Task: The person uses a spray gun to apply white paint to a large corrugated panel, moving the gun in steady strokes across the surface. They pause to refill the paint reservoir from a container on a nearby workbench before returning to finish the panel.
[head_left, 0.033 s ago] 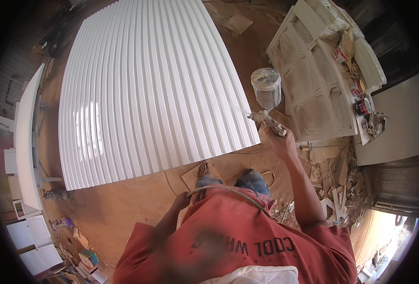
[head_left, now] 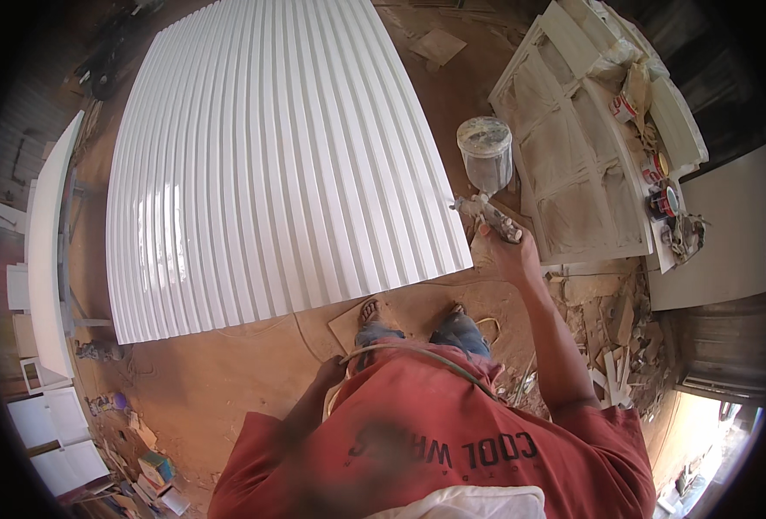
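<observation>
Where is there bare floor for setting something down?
Brown floor looks mostly bare between the ribbed white panel, the left hand and litter at lower left. Crowded: the right side, strewn with wood scraps.

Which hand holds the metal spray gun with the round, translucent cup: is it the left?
No, the right hand grips the spray gun, while the left hand is at the thin greenish hose.

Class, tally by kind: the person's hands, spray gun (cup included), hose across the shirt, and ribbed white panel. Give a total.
Hands: 2, left hand and right hand
Spray gun: 1
Hose: 1
Ribbed white panel: 1
Total: 5
</observation>
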Available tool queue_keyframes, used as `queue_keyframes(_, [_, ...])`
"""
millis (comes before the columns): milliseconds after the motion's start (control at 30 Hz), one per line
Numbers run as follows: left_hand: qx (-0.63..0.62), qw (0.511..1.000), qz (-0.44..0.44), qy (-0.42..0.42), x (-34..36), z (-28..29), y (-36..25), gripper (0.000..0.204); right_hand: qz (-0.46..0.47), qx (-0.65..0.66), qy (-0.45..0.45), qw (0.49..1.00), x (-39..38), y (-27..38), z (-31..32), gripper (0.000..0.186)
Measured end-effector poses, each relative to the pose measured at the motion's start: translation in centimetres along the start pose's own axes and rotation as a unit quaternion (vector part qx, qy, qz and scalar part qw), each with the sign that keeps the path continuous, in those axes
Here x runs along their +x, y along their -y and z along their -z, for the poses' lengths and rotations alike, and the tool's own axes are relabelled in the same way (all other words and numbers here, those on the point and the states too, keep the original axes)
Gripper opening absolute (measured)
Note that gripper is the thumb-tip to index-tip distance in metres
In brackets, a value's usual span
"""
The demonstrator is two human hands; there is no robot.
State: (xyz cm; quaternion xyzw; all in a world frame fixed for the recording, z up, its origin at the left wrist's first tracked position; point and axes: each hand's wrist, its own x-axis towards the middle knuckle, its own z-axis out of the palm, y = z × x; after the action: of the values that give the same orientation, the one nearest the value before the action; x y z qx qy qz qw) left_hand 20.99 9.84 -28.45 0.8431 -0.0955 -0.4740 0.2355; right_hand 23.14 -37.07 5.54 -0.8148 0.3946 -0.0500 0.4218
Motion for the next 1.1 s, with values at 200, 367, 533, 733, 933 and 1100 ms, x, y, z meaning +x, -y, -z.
queue_keyframes(200, [-0.096,0.988,0.117,-0.028,-1.4,-11.3,-3.4,0.043,0.091,0.043,-0.031,0.994,11.4,1.7,3.7,0.042])
queue_keyframes(367, [-0.139,0.977,0.150,-0.065,-0.5,-20.5,-12.9,0.043,0.128,0.073,0.058,0.987,15.2,-3.9,7.4,0.042])
queue_keyframes(533, [-0.173,0.971,0.142,-0.088,2.0,-25.5,-23.6,0.043,0.150,-0.007,0.174,0.973,13.6,-11.7,11.6,0.045])
queue_keyframes(733, [-0.201,0.964,0.136,-0.106,5.0,-26.8,-31.8,0.043,0.121,-0.022,0.400,0.908,14.7,-15.0,16.4,0.044])
queue_keyframes(933, [-0.231,0.954,0.145,-0.125,8.9,-27.4,-36.2,0.043,0.193,-0.052,0.356,0.913,22.7,-12.0,15.6,0.050])
queue_keyframes(1100, [-0.268,0.939,0.166,-0.140,13.5,-26.9,-38.4,0.042,0.240,0.013,0.297,0.924,32.4,-5.3,11.7,0.047])
